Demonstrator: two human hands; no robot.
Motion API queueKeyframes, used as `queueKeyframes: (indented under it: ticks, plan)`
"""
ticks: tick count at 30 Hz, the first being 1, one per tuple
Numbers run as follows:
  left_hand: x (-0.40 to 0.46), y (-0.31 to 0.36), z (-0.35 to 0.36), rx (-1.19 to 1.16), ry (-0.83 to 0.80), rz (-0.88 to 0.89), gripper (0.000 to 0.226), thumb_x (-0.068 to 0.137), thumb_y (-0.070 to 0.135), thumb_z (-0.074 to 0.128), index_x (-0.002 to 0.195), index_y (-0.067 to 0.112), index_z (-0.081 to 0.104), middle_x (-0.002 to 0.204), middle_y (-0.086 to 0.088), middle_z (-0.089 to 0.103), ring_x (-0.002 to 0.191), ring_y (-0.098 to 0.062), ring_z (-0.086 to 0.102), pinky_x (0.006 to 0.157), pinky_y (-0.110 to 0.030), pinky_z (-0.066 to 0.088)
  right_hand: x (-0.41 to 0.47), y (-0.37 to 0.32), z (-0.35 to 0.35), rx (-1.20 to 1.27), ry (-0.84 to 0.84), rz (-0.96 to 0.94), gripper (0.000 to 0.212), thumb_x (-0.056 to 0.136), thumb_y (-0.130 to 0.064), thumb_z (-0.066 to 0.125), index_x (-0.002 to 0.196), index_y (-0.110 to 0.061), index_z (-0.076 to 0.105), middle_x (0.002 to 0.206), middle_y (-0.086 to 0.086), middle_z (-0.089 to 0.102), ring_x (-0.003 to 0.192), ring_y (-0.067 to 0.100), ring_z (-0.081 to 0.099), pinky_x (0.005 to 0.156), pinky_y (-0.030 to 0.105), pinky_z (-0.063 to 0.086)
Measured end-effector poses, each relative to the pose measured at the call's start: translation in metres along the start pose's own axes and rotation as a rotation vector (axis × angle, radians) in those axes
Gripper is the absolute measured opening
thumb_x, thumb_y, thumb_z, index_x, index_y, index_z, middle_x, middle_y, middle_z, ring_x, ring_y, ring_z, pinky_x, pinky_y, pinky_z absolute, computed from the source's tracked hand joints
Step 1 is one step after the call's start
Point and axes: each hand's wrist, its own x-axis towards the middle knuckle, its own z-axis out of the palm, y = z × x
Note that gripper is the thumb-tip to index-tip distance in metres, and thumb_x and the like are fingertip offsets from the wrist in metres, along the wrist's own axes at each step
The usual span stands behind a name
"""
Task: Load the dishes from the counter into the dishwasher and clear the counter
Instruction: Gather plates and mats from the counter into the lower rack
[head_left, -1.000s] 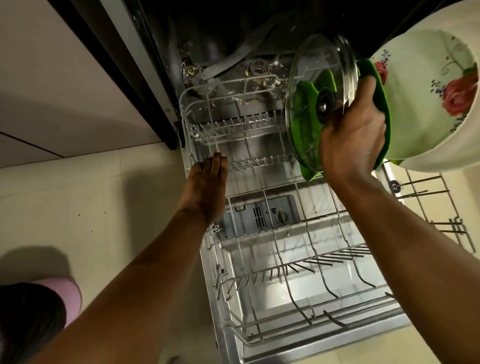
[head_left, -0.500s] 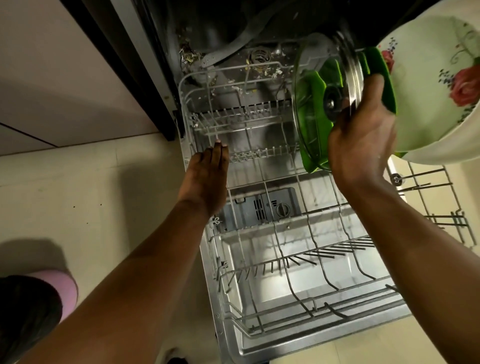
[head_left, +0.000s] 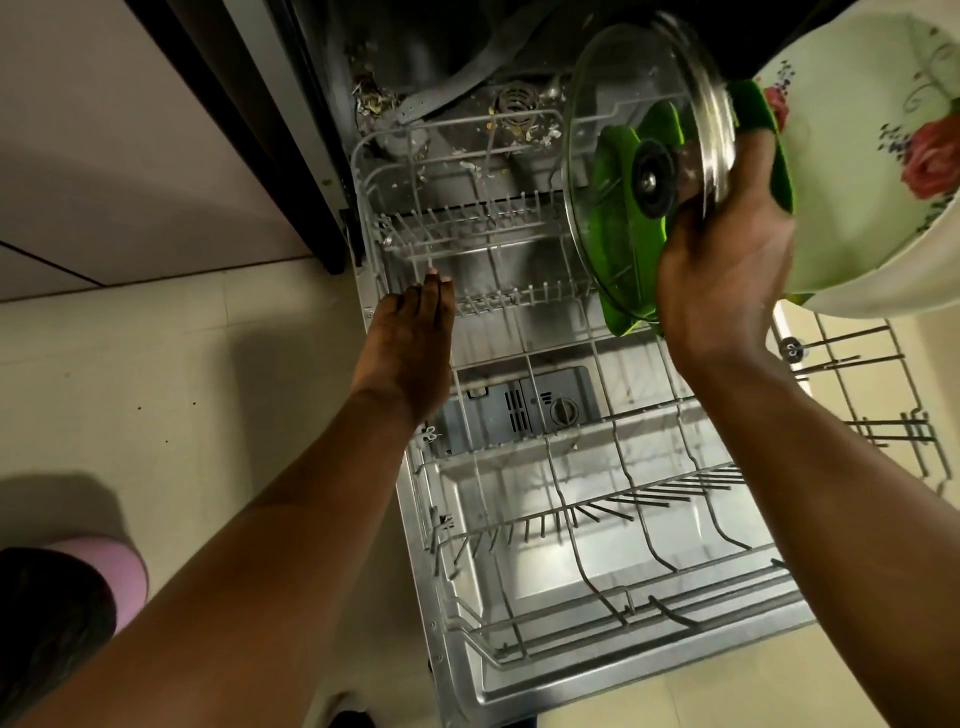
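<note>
- The glass lid (head_left: 649, 156), held with a green plate (head_left: 618, 218) and a floral plate (head_left: 857, 171) as one stack, sits a touch higher and more edge-on than a second ago; it hangs over the far right of the rack (head_left: 519, 322), not yet in it
- The right hand (head_left: 727, 260) grips the stack, fingers curled round the lid's rim, thumb side hidden
- The left hand (head_left: 415, 338) has hardly moved: fingers straight and together, tips at the rack's left tines (head_left: 457, 223), holding nothing
- My reading: loading has not begun, and the left hand is steadying or choosing a slot
- Lid: clear, domed, round, with a dark knob and metal rim. Green plate: glossy plastic. Floral plate: smooth, pale, with rose print
- Rack: thin grey wire, bare. Food scraps lie on the dishwasher floor (head_left: 374, 104) at the far end. Pale tiled floor (head_left: 182, 364) to the left
</note>
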Motion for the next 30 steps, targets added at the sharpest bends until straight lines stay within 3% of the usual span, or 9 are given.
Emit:
queueKeyframes:
  ticks: [4,10,17,21,28,30]
  plan:
    - [0.0,0.0,0.0,-0.011,0.008,-0.007,0.079,0.092,0.03,0.047,0.151,0.001,0.004,0.158,-0.019,0.015,0.138,-0.029,0.032,0.111,-0.039,0.028,-0.002,-0.001,0.001,-0.041,-0.03,-0.024,0.042,0.091,0.001,0.054,0.13,-0.01,0.043,0.103,0.005,0.064,0.094,0.026,0.065,0.082,0.042,0.057]
    - [0.001,0.0,-0.001,0.039,-0.003,0.0,0.081,0.094,0.035,0.042,0.151,0.001,-0.003,0.159,-0.018,0.008,0.14,-0.03,0.028,0.112,-0.04,0.026,0.0,0.009,-0.003,-0.015,0.087,0.057,0.033,0.093,-0.003,0.051,0.125,-0.011,0.046,0.1,0.008,0.069,0.088,0.028,0.067,0.077,0.047,0.057]
    - [0.002,0.0,0.0,0.043,0.0,-0.005,0.08,0.095,0.037,0.042,0.152,0.002,-0.002,0.16,-0.017,0.007,0.142,-0.029,0.026,0.112,-0.04,0.025,-0.01,0.011,-0.001,-0.054,0.061,0.039,0.04,0.091,0.0,0.052,0.127,-0.013,0.044,0.097,0.007,0.069,0.087,0.027,0.067,0.075,0.047,0.058]
    - [0.002,0.001,0.001,0.052,0.005,-0.01,0.081,0.094,0.037,0.042,0.152,0.002,-0.002,0.16,-0.017,0.008,0.141,-0.028,0.026,0.111,-0.039,0.025,-0.01,0.006,0.003,-0.09,0.007,-0.035,0.039,0.091,0.0,0.054,0.129,-0.006,0.043,0.1,0.012,0.067,0.09,0.031,0.066,0.078,0.047,0.057]
    - [0.0,0.0,0.003,0.023,0.016,-0.012,0.08,0.092,0.034,0.046,0.152,0.002,0.002,0.158,-0.018,0.014,0.138,-0.029,0.032,0.111,-0.039,0.028,0.0,0.004,0.004,-0.031,0.044,-0.028,0.043,0.09,-0.004,0.057,0.13,-0.013,0.044,0.1,0.005,0.067,0.086,0.024,0.067,0.076,0.039,0.058]
    - [0.0,0.0,0.003,0.027,0.021,-0.013,0.08,0.092,0.034,0.045,0.151,0.001,0.004,0.158,-0.018,0.015,0.137,-0.029,0.033,0.11,-0.039,0.03,0.005,0.007,-0.001,0.003,0.096,0.018,0.041,0.09,-0.004,0.056,0.129,-0.015,0.047,0.103,-0.003,0.066,0.086,0.016,0.064,0.079,0.023,0.053]
